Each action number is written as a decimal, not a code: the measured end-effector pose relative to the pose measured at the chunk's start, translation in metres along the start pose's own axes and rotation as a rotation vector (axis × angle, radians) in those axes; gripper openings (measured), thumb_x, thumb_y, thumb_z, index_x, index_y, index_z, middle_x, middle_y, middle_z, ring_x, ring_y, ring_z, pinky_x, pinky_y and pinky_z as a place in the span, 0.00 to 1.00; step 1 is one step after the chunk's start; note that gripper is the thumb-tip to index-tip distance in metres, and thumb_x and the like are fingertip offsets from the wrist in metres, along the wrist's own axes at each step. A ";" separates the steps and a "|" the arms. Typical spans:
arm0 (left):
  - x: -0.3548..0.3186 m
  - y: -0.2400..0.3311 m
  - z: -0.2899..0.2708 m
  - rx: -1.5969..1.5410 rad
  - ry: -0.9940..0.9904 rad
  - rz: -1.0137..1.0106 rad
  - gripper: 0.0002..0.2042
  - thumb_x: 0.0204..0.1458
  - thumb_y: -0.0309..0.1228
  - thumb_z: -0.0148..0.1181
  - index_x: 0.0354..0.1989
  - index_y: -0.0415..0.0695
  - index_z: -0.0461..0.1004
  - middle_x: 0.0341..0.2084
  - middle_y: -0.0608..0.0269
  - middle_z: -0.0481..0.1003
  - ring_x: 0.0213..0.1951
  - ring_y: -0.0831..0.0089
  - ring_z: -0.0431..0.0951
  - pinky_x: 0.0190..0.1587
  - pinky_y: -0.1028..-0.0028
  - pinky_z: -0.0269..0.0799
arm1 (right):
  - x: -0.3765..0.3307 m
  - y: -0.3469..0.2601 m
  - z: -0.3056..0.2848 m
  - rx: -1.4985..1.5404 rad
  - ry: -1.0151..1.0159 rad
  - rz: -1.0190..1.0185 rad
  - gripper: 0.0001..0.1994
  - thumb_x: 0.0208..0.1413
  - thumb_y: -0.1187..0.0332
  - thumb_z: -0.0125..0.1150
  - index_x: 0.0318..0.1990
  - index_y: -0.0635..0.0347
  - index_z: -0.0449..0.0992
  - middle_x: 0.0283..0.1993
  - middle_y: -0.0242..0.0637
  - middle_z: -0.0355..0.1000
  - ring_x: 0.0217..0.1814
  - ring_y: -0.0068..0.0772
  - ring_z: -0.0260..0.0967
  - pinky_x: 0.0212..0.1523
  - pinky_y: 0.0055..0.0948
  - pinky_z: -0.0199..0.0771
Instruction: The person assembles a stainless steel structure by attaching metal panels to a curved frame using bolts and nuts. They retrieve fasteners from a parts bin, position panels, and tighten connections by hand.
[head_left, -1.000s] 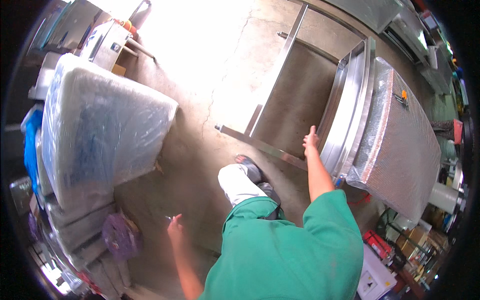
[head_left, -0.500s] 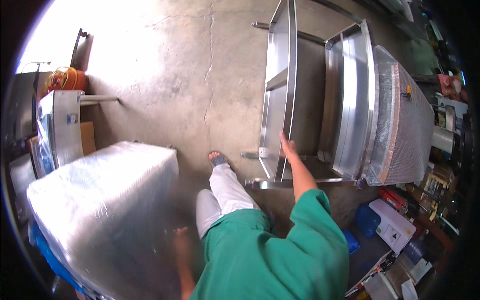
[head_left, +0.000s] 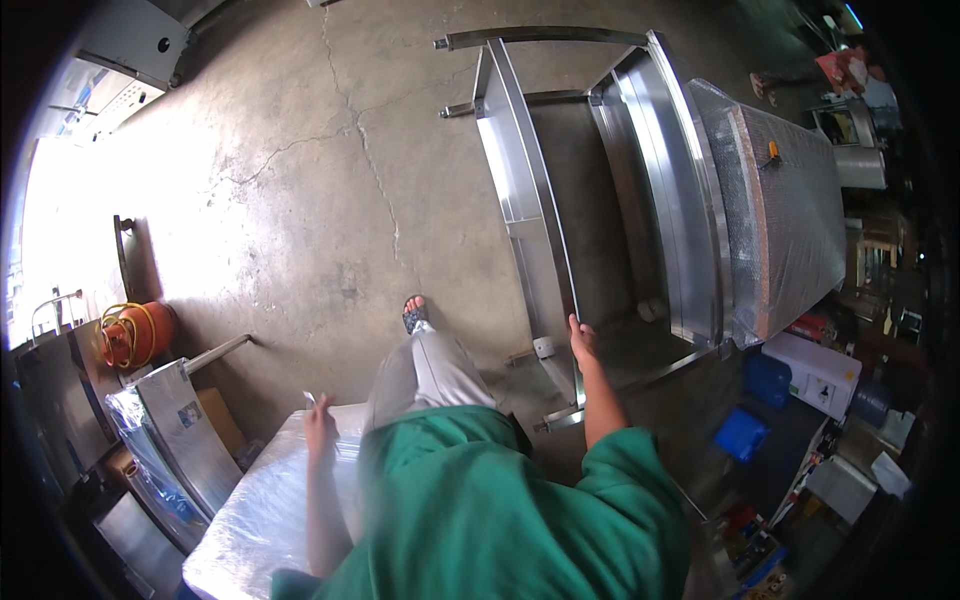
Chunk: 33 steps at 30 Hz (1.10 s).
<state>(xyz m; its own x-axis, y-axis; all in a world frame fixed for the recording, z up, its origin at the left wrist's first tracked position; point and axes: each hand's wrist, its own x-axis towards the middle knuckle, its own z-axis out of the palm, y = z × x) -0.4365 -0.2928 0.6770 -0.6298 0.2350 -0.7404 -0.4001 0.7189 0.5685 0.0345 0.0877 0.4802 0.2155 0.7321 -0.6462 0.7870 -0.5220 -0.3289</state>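
A stainless steel table (head_left: 530,150) lies tipped on its side on the floor to my right, its legs pointing left. My right hand (head_left: 585,342) is closed at the near end of its lower shelf's long edge; some fingers are hidden. Over the plastic-wrapped box-shaped item (head_left: 260,510) at my lower left, my left hand (head_left: 320,428) is held closed. A small pale object sticks up from its fingers, too small and blurred to name.
Bubble-wrapped equipment (head_left: 790,220) stands just right of the table. At left are an orange gas cylinder (head_left: 145,335) with a yellow hose and a steel panel (head_left: 180,410). A white box (head_left: 810,378) and a blue container (head_left: 742,434) sit at lower right.
My view has swung left and I have stepped forward from the wrapped item. My left hand has risen into clearer view. The right hand stays at the table's shelf edge, its fingers more bent.
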 end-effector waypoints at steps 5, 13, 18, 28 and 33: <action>0.083 0.176 0.016 0.034 -0.047 0.039 0.22 0.64 0.48 0.54 0.44 0.39 0.80 0.12 0.78 0.55 0.13 0.84 0.55 0.17 0.77 0.50 | 0.013 -0.058 -0.026 -0.228 -0.189 -0.130 0.44 0.55 0.29 0.51 0.42 0.75 0.79 0.46 0.67 0.75 0.55 0.64 0.73 0.54 0.50 0.72; 0.237 0.344 0.280 0.202 -0.463 0.090 0.18 0.61 0.44 0.60 0.45 0.40 0.83 0.35 0.61 0.84 0.18 0.85 0.62 0.21 0.79 0.57 | 0.168 -0.227 -0.067 0.040 -0.253 0.129 0.49 0.61 0.27 0.34 0.68 0.70 0.63 0.73 0.56 0.58 0.78 0.52 0.50 0.73 0.41 0.51; 0.307 0.384 0.527 0.151 -0.510 0.125 0.33 0.52 0.50 0.70 0.55 0.32 0.76 0.45 0.55 0.81 0.46 0.73 0.78 0.51 0.73 0.71 | 0.299 -0.321 -0.088 0.103 0.018 0.156 0.49 0.62 0.28 0.33 0.71 0.69 0.57 0.76 0.51 0.53 0.80 0.47 0.44 0.76 0.39 0.46; 0.357 0.404 0.582 0.118 -0.739 0.080 0.24 0.56 0.46 0.69 0.40 0.30 0.82 0.27 0.64 0.80 0.32 0.81 0.74 0.39 0.75 0.71 | 0.344 -0.389 0.085 -0.147 -0.393 -0.285 0.44 0.63 0.34 0.35 0.71 0.68 0.58 0.76 0.51 0.53 0.80 0.47 0.45 0.75 0.39 0.46; 0.362 0.414 0.579 0.065 -0.870 -0.067 0.18 0.58 0.45 0.67 0.40 0.39 0.84 0.24 0.69 0.77 0.28 0.83 0.71 0.36 0.76 0.68 | 0.406 -0.427 0.038 -0.101 -0.124 -0.070 0.42 0.64 0.37 0.36 0.70 0.67 0.59 0.76 0.51 0.53 0.79 0.47 0.46 0.75 0.39 0.47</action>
<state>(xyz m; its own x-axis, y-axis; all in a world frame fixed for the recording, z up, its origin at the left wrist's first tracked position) -0.4445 0.4683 0.4364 0.1364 0.5878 -0.7974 -0.3621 0.7788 0.5121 -0.2360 0.5912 0.3315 0.0905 0.7024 -0.7060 0.8531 -0.4205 -0.3090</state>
